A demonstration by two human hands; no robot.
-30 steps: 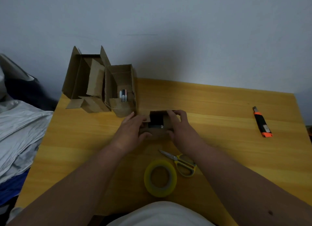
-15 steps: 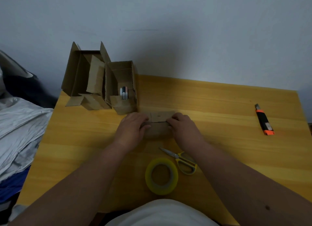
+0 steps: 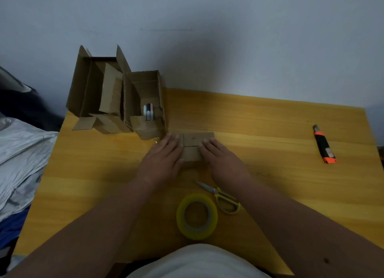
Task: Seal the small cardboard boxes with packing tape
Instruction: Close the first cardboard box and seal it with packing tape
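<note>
Both hands lie flat on the small cardboard box at the table centre, left hand and right hand with fingers straight, pressing its closed flaps. From the left: two open boxes, one holding markers, just beside the left hand. Tape roll and scissors lie nearer the person; a utility knife sits far right.

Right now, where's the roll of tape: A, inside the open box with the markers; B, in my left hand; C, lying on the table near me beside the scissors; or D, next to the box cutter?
C: the tape roll lies flat on the table, just left of the scissors, touched by neither hand.
</note>
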